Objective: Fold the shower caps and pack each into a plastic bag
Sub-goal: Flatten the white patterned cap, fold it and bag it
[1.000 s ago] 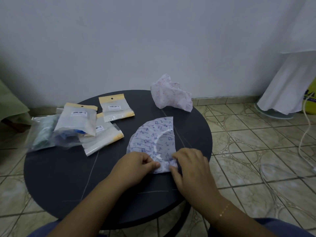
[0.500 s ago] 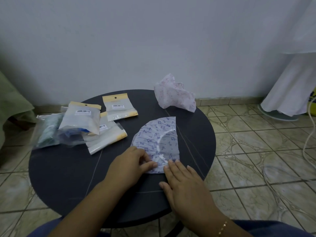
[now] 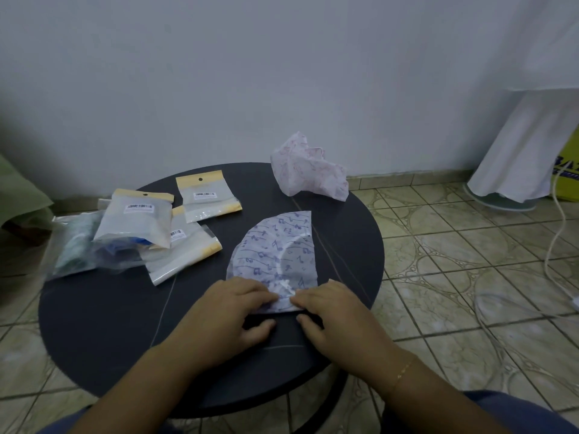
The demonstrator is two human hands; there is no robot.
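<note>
Both hands had closed in since half a second before: the left hand (image 3: 233, 311) and right hand (image 3: 332, 311) now pinched the blue-patterned shower cap (image 3: 275, 252) at its near edge, fingertips almost meeting.

two shower caps (image 3: 275, 252), several plastic bags (image 3: 138, 220)

folded cap (image 3: 275, 252) mid-table (image 3: 94, 324) | bags (image 3: 163, 227) left | crumpled cap (image 3: 308, 177) behind
</note>
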